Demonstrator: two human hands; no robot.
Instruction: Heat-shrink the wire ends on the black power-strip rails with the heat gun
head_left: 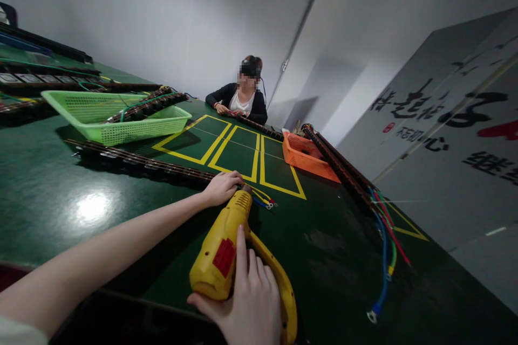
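My right hand (246, 296) grips the handle of a yellow power tool (226, 242) with a red patch on its side, its nose pointing away from me across the green table. My left hand (222, 187) is closed over the near end of a long dark strip (133, 160) that runs off to the left. Short coloured wires with ring terminals (265, 200) stick out from that end, right at the tool's tip.
A green basket (101, 116) with more strips stands at the left, an orange basket (307, 157) at the right. Long strips with coloured wires (382, 232) lie along the right edge. Yellow tape outlines (243, 153) mark the table. Another person (243, 99) sits at the far end.
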